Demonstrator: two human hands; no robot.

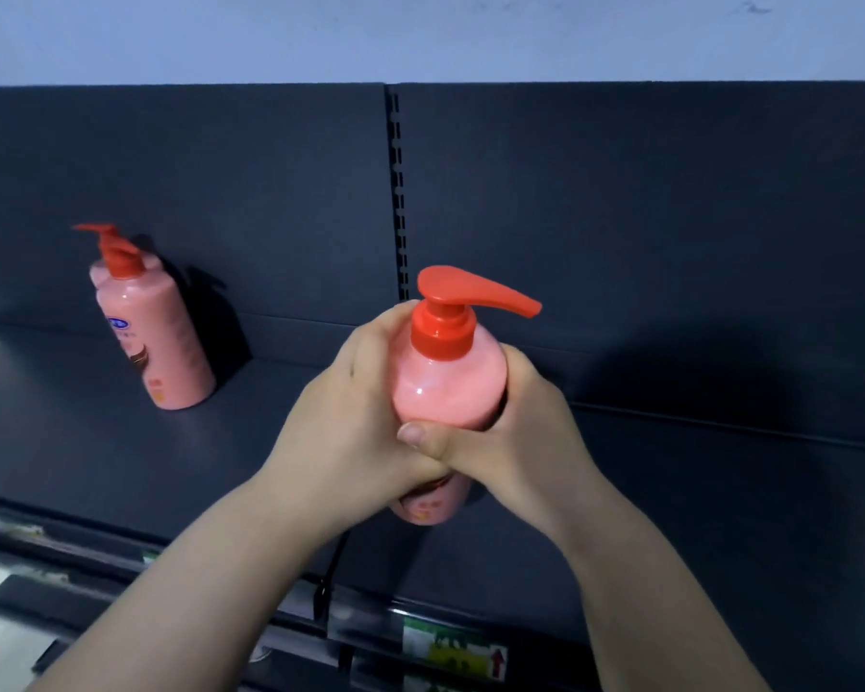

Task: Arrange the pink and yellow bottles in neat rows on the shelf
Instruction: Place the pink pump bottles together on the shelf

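Pink bottle (448, 387), glossy, red pump top (463, 297) w/ spout pointing right, upright at shelf (96, 442) mid-front. Left hand (355, 422) & right hand (528, 432) both wrap its body, thumbs overlapping. 2nd pink bottle (158, 342) stands back-left, well apart.

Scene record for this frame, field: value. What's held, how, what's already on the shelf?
held: pink plastic pump bottle with red pump head, upright, spout pointing right
grip: left hand and right hand both wrap its body
base touching shelf: cannot tell
placed: second pink pump bottle, upright at left rear of the dark metal shelf, near the dark back panel
yellow bottles: none in view
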